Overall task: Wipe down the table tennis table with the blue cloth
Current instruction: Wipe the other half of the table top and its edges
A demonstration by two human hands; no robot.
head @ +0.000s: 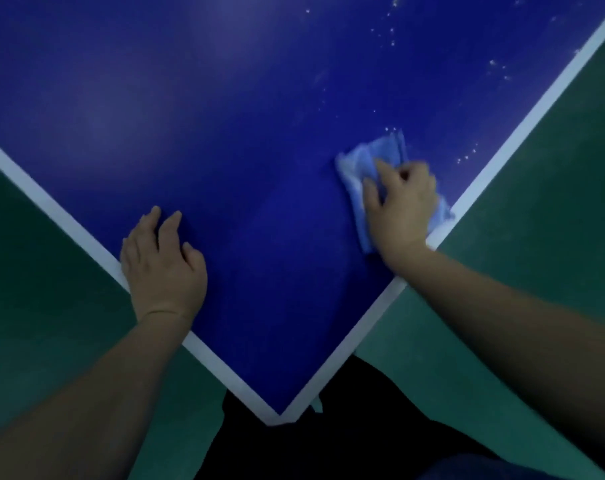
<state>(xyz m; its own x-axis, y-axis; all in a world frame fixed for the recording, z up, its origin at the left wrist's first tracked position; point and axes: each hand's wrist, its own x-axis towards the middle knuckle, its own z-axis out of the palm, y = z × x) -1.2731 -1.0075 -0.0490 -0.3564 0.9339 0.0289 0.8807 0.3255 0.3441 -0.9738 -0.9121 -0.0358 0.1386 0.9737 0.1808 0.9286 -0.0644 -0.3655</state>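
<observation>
While the left hand (162, 261) lies flat on the dark blue white-edged table tennis table (225, 133), the right hand (400, 206) presses the cloth. That crumpled light blue cloth (370, 157) bunches under curled fingers, near white droplets (467, 155).

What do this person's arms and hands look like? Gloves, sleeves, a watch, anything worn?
Both arms are bare from the bottom of the picture up to the wrists: no sleeves show. The left hand and the right hand wear no gloves, and I see no watch, ring or bracelet. A thin line crosses the left wrist, too blurred to tell whether it is a crease or a band. Dark clothing shows below the table corner.
</observation>
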